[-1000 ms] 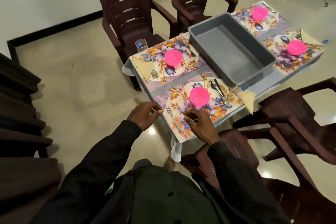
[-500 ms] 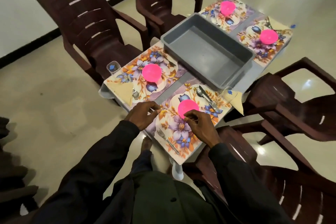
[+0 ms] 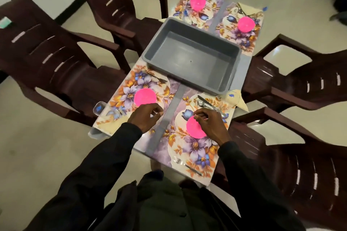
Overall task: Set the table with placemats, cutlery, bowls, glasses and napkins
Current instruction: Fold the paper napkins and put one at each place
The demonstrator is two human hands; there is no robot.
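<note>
Four floral placemats cover the small table, each with a pink bowl. My left hand hovers over the near left placemat, just below its bowl, fingers curled and pinching a small thin item. My right hand lies over the bowl on the near right placemat and pinches a similar thin item. A fork lies at that mat's near end, a spoon and knife at its far end. A glass stands at the left mat's corner.
An empty grey tub fills the table's middle. Behind it are two more mats with bowls. A beige napkin hangs off the right edge. Dark brown plastic chairs crowd every side.
My view has swung over the table. Both hands moved forward from the table's near edge: the right one now covers the near pink bowl, the left sits beside the other bowl.
</note>
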